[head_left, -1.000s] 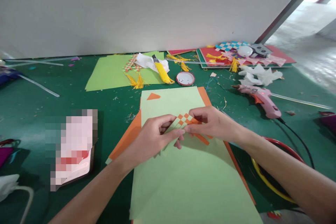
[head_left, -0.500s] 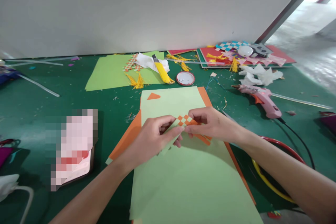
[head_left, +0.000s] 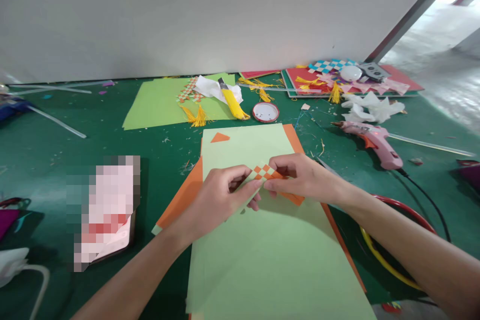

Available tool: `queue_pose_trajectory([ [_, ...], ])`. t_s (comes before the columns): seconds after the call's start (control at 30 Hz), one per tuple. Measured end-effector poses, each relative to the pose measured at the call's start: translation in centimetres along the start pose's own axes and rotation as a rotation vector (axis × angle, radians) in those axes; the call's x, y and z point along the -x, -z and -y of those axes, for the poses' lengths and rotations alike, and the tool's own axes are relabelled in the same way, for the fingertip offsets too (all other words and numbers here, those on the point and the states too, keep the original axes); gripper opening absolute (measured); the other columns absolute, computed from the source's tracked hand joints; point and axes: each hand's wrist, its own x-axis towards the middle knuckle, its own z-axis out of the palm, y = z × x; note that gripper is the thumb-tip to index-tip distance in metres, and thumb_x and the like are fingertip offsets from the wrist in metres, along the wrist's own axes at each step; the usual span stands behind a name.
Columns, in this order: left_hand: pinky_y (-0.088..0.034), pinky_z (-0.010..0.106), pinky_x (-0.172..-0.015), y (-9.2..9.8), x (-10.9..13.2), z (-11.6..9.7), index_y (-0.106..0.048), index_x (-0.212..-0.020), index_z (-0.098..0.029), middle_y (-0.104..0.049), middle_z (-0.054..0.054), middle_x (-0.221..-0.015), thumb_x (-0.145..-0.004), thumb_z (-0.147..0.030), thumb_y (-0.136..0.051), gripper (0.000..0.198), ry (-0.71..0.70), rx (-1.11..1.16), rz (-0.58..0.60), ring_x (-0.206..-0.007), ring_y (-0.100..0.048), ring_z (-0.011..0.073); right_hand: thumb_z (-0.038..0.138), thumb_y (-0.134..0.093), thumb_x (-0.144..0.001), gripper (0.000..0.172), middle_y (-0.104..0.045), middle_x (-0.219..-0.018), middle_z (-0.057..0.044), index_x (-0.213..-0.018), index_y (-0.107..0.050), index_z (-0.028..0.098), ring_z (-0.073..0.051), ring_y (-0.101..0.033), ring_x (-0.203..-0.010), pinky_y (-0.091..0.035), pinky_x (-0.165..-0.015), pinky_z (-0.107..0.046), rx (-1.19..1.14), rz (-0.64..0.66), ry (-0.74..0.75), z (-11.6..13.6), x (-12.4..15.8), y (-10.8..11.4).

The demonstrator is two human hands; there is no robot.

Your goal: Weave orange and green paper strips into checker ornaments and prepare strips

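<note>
Both my hands meet over a light green paper sheet [head_left: 270, 255] that lies on orange sheets [head_left: 180, 200]. Between them is a small woven piece of orange and light green paper strips [head_left: 264, 172]. My left hand [head_left: 219, 200] pinches its left side, fingers curled round the green strips. My right hand [head_left: 303, 177] pinches its right side, where orange strip ends stick out underneath. A small orange triangle [head_left: 219, 137] lies near the far edge of the green sheet.
On the green mat [head_left: 75, 145] lie a brighter green sheet [head_left: 161, 102], a yellow utility knife [head_left: 232, 102], yellow tassels [head_left: 195, 116], a round lid [head_left: 265, 112], a pink glue gun [head_left: 375, 142] with its cord, crumpled white paper [head_left: 371, 107], a phone [head_left: 105, 215] at left and stacked craft sheets [head_left: 337, 80] by the wall.
The hands have barely moved; the orange strip ends under my right hand have shifted slightly as the woven piece is worked.
</note>
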Motion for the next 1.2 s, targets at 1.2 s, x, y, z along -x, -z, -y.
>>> queue_pose_trajectory([
  [1.2,-0.047,0.027,-0.071,-0.1,-0.3,0.1,-0.066,-0.075,-0.015,-0.068,0.004,-0.078,-0.093,-0.047,-0.046,0.042,-0.014,0.278,-0.005,-0.071,-0.063,0.0141,0.008,-0.064,-0.079,0.006,-0.071,-0.081,-0.008,-0.083,-0.064,0.012,-0.02,-0.064,-0.082,-0.049,-0.073,-0.033,1.327,-0.641,1.0,-1.0,0.6,0.1],
])
